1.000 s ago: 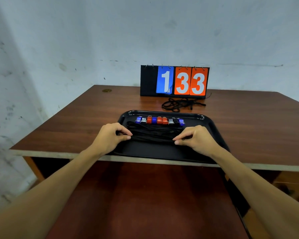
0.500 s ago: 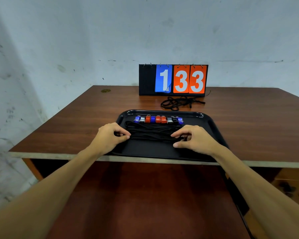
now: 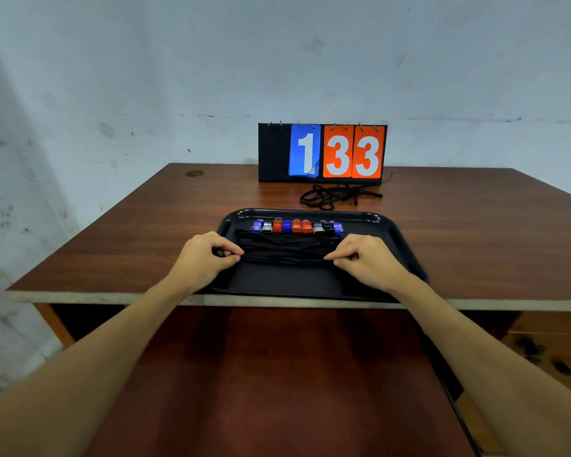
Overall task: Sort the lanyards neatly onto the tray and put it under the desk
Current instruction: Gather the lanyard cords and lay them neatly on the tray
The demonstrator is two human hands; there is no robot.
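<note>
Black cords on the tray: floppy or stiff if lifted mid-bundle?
Probably floppy: the cords lie as loose strands between left hand and right hand, so they'd sag. The coloured clips at their far side may swing and tangle.

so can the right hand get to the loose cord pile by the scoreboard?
Probably yes. The loose cord pile lies past the far rim of the tray, with nothing standing in between. The right hand pinches the lanyard cords, so it must release first.

Single head-worn view: you are looking forward and down across the worktop [image 3: 129, 245] toward the back wall [image 3: 178, 77], standing close at its near edge, with left hand [image 3: 205, 258] and right hand [image 3: 366, 262] sitting mid-frame.
</note>
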